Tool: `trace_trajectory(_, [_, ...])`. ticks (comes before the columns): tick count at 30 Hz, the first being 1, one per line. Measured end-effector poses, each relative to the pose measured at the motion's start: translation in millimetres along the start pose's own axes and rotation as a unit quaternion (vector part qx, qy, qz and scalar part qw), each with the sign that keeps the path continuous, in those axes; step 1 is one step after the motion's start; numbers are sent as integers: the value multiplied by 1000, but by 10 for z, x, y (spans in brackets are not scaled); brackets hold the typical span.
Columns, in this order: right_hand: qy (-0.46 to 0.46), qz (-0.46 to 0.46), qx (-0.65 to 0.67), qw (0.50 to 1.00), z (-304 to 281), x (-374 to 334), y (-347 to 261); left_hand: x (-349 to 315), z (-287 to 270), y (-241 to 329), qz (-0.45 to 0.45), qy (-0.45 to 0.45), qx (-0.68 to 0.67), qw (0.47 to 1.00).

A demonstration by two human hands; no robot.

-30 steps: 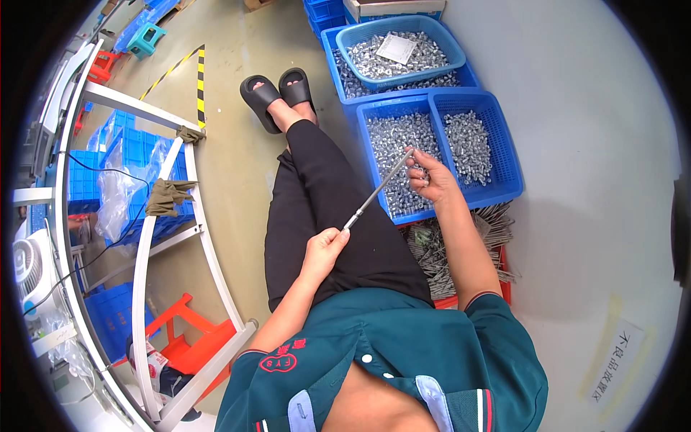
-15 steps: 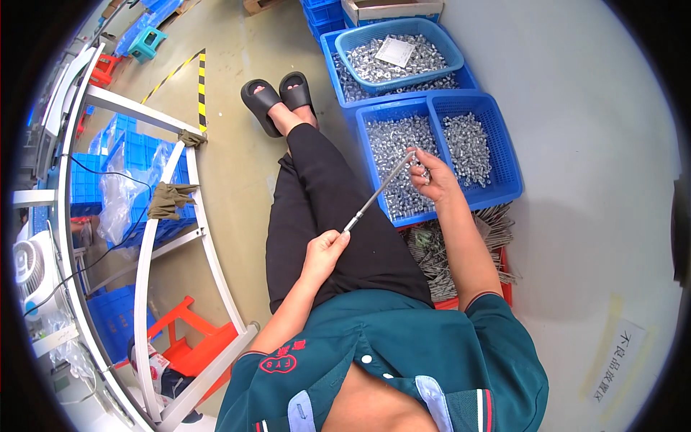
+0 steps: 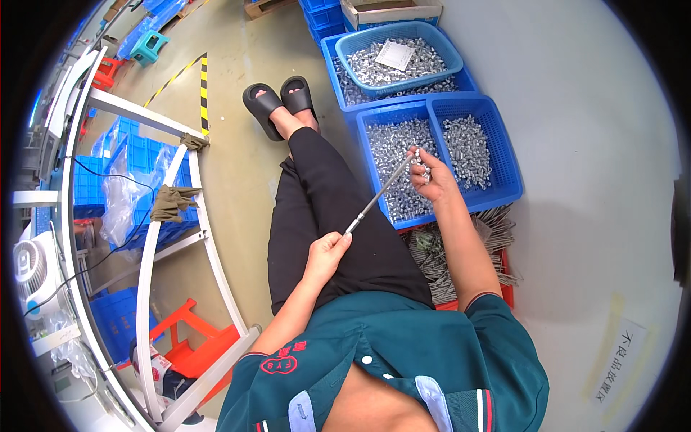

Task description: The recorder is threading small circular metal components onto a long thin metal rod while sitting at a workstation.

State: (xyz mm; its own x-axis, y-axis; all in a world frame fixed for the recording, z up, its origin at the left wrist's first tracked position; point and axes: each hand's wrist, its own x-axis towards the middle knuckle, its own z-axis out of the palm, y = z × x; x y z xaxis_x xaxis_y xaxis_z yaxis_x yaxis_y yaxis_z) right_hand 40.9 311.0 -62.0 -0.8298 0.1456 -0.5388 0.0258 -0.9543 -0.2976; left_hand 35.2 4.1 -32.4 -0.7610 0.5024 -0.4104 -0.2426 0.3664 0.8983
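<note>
A thin metal rod (image 3: 381, 192) slants across above my lap, with a thicker sleeve-like end near my left hand (image 3: 327, 257). That hand is closed around the rod's near end. At the far tip, my right hand (image 3: 435, 180) pinches a small silvery metal fitting (image 3: 415, 153) with thumb and finger. More such fittings show in its curled fingers. Whether the pinched fitting is on the rod or only against it, I cannot tell. Below the right hand stands a blue divided bin (image 3: 373, 167), filled with loose silvery fittings (image 3: 399, 144) in both compartments.
A red crate (image 3: 508, 277) of long metal rods (image 3: 439, 270) sits by my right forearm. Beyond the divided bin, a light-blue basket (image 3: 455, 66) of fittings rests in a larger bin. On the left are a white metal frame (image 3: 216, 266), an orange-red stool (image 3: 191, 353) and a fan (image 3: 29, 263).
Both hands stay nearly in place, the left shifting very slightly. The rod keeps its slant, and a pale fitting shows more plainly at my right fingertips.
</note>
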Motion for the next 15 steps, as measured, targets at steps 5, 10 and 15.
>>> trace_trajectory(5, [12,-16,-58,998,44,-33,10,-17,4,55,1,6,-4,1000])
trace_trajectory(10, [8,-22,-103,994,-38,9,20,-14,24,57,2,6,-4,1000])
trace_trajectory(15, [-26,-12,-40,999,-40,21,36,5,6,22,-3,8,11,1000])
